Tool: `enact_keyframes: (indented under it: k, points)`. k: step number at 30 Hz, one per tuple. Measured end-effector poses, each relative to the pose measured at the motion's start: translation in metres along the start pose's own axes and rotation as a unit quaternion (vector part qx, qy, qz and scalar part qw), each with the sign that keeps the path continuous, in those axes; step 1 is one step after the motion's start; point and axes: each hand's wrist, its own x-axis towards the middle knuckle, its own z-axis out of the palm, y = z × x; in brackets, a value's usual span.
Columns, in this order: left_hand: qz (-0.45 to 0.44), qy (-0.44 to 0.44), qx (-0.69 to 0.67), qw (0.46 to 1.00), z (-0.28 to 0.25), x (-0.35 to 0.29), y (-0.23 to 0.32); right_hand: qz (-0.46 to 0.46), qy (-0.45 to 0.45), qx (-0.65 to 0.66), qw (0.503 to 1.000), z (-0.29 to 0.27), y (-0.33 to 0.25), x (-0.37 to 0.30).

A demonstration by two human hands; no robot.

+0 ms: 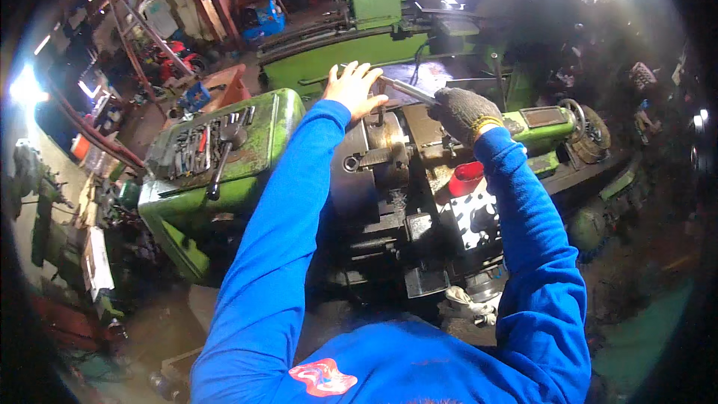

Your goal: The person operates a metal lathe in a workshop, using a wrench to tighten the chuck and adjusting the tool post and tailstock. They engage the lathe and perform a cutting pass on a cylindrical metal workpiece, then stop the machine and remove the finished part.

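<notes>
A metal bar (407, 90) runs slantwise above the chuck (385, 135) of a green lathe. My right hand (467, 114), in a grey knitted glove with a yellow cuff, is closed round the bar's right end. At its other end rests my bare left hand (354, 92), fingers stretched out and thumb apart, pressing against or lying over the bar's head. A short upright shaft (381, 111) shows below that hand, between it and the chuck; how it joins the bar is partly hidden. Beneath my right forearm sits a red cup-like container (466, 178).
Hand tools (202, 146) and a black-knobbed lever (222, 161) occupy the green headstock (273, 123) at left. The tailstock with its handwheel (574, 116) stands right. A pale rag (470, 305) hangs near my body. Another green lathe (374, 7) lies beyond.
</notes>
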Motion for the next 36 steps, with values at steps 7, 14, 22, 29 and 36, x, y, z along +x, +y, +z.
enact_keyframes:
  k: [7,14,22,29,36]
  points:
    - [0.126,0.041,-0.027,0.991,0.012,0.015,-0.027,-0.001,0.057,-0.029,0.998,0.017,-0.021,-0.01]
    - [0.143,0.034,-0.052,0.988,0.013,0.015,-0.033,-0.003,0.108,-0.089,0.99,0.02,-0.035,-0.024]
    - [0.102,0.033,-0.078,0.991,0.02,0.02,-0.031,-0.092,0.135,-0.128,0.978,0.018,-0.011,-0.002]
    - [0.082,0.026,-0.047,0.995,0.031,0.03,-0.027,-0.128,0.151,-0.118,0.973,0.041,0.031,0.026]
    - [0.1,-0.016,-0.097,0.99,0.011,0.024,-0.027,-0.189,0.141,-0.054,0.97,0.024,0.049,0.017]
